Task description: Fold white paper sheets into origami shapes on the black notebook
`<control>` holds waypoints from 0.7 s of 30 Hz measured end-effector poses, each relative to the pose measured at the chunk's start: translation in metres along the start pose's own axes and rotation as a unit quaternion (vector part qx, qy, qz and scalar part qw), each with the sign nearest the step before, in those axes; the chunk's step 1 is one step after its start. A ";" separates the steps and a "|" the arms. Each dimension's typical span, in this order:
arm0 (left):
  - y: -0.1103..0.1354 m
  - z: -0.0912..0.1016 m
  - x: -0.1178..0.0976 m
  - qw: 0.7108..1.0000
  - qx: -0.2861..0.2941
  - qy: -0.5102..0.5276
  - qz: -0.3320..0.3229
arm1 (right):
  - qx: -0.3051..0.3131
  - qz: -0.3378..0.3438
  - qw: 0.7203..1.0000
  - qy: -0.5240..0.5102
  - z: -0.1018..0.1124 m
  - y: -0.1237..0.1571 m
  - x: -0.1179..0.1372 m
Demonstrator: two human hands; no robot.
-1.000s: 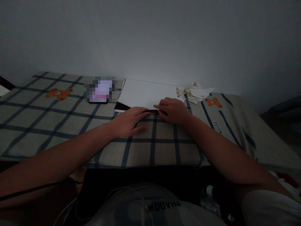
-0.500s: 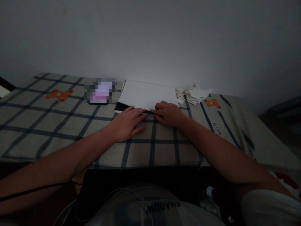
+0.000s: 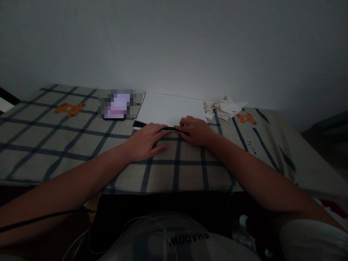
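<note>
A stack of white paper (image 3: 170, 108) lies on a dark board at the far side of a checked cloth (image 3: 81, 141). My left hand (image 3: 145, 139) lies flat on the cloth, fingers stretched, fingertips at the near edge of the paper. My right hand (image 3: 195, 130) sits beside it with its fingers curled, pinching at that same near edge. The room is dim and what the fingers grip is hard to make out.
A blurred-out phone (image 3: 116, 104) lies left of the paper. A heap of folded white paper pieces (image 3: 224, 107) sits to the right by the wall (image 3: 174, 43). Orange bear prints mark the cloth. Cables and a dark garment lie at the near edge.
My right hand has slid a little left along the paper's near edge towards my left hand. My left hand has barely shifted.
</note>
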State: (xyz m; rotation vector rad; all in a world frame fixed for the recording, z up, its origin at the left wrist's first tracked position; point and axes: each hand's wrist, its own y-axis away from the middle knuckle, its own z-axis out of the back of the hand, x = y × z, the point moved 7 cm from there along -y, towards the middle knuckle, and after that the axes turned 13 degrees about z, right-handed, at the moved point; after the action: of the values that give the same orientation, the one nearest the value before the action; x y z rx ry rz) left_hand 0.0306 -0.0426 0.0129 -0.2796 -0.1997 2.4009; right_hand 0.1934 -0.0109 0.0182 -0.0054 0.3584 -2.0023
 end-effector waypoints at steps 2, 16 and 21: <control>0.000 0.000 0.001 1.000 0.003 0.011 -0.003 | 0.003 -0.001 1.000 -0.002 0.000 0.000 0.000; 0.008 0.001 0.006 0.999 -0.022 -0.045 0.004 | -0.003 0.006 1.000 -0.013 -0.001 0.001 -0.001; 0.011 0.005 0.007 0.997 -0.036 -0.056 0.031 | -0.009 0.007 1.000 -0.020 0.000 0.001 -0.001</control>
State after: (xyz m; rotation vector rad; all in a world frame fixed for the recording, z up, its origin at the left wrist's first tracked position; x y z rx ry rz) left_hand 0.0168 -0.0465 0.0139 -0.1863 -0.3348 2.4768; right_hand 0.1944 -0.0108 0.0180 -0.0539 0.3510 -1.9813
